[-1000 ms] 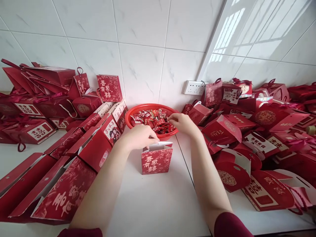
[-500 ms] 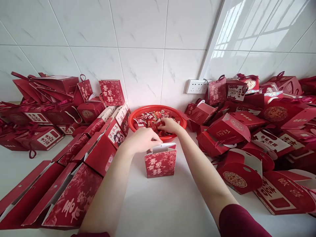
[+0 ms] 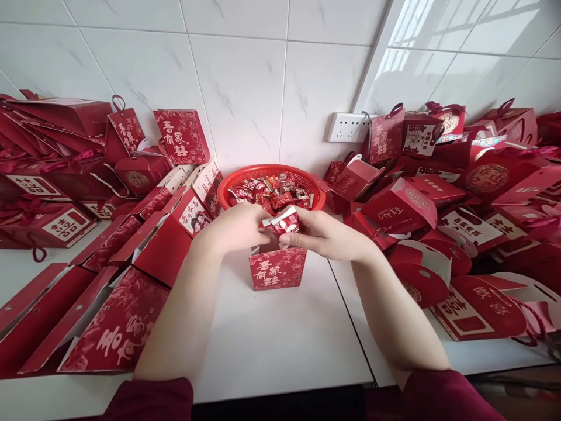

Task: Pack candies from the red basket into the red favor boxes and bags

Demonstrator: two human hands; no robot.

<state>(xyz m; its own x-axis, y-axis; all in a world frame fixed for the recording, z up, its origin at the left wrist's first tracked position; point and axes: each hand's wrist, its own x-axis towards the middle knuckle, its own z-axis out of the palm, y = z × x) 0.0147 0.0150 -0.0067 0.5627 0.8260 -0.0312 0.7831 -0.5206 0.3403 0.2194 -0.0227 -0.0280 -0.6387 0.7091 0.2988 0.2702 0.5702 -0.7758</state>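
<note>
A small red paper gift box with white characters stands upright on the white table, its top unfolded. My left hand is closed at the box's back left rim, its fingertips partly hidden behind wrapped candies. Over the opening, my right hand grips several red-and-white wrapped candies between thumb and fingers. Just behind both hands is a red plastic basket holding many more wrapped candies.
Open red gift boxes stand in rows on the left, with finished-looking boxes behind them. A large heap of assorted red boxes covers the right side. A white socket strip sits on the tiled wall.
My right hand has come out of the basket with candies and moved toward me over the gift box. My left hand stays at the box. The camera view has tilted downward.
</note>
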